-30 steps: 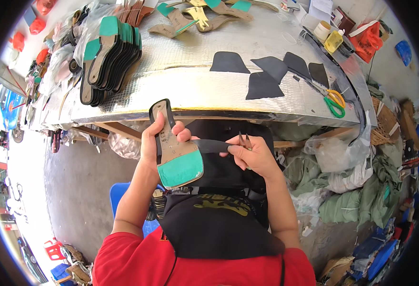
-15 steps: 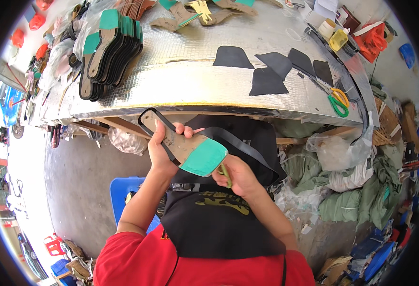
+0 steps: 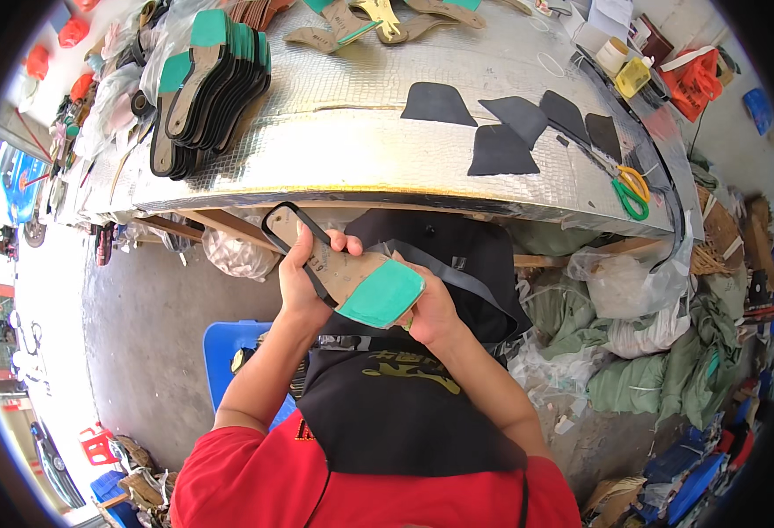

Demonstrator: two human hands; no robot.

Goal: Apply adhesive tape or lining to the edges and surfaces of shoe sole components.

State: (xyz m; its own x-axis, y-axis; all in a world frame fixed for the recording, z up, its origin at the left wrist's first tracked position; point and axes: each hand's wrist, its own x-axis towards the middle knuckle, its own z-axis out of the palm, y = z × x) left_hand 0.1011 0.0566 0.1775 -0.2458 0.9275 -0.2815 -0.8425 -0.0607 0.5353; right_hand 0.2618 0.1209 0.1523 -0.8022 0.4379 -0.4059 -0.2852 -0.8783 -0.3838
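Observation:
Over my lap I hold a shoe insole (image 3: pixel 352 269), brown with a black band along its edge and a green toe end (image 3: pixel 383 293). My left hand (image 3: pixel 301 275) is closed around its middle, thumb on the brown face, fingers curled over the far edge. At the green toe, my right hand (image 3: pixel 435 310) is closed on the rim, some of its fingers hidden behind it. A bit of a yellow-green tool (image 3: pixel 408 325) shows below that hand, mostly covered; its kind is unclear. A dark grey strip (image 3: pixel 462 280) curves behind my right hand.
On the silvery table (image 3: pixel 316 150) are a stack of green-toed insoles (image 3: pixel 215 88), several black cut pieces (image 3: pixel 503 151) and scissors (image 3: pixel 631 192) with yellow and green handles. A blue bin (image 3: pixel 221 352) stands left of my lap. Green cloth bundles (image 3: pixel 638 378) lie at the right.
My right hand has moved up onto the toe's edge, and the yellow-green tool, plainly visible before, is now mostly hidden. The insole stays in my left hand, nearly in place.

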